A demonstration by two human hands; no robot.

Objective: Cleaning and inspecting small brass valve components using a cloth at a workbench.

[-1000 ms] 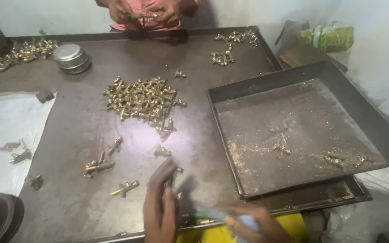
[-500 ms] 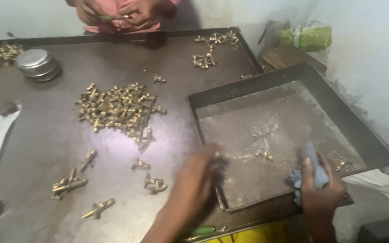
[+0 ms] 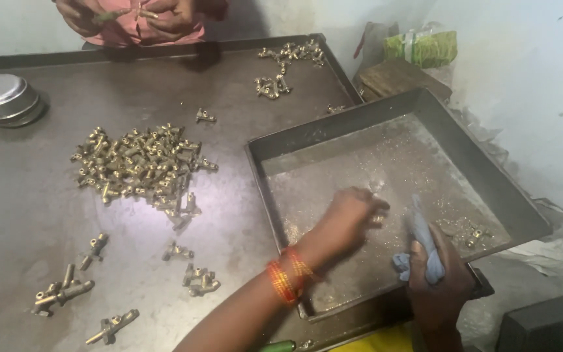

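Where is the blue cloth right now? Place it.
In the head view, the blue cloth is at lower right, held in the right hand over the metal tray, just right of the left hand.

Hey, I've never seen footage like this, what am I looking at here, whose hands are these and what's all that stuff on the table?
There is no machine here. The picture comes from a camera worn on a person's head, looking down at that person's own two bare hands.

The left hand, with orange bangles on its wrist, reaches into a shallow metal tray dusted with fine shavings. The right hand holds a crumpled blue cloth over the same tray. A few small brass pieces lie near the tray's right side.

The tray sits on a dark metal table. On the table lie a pile of small brass fittings, loose fittings nearer the camera, another small group at the far edge, and round metal tins.

At the top, a second person's hands handle a small part.
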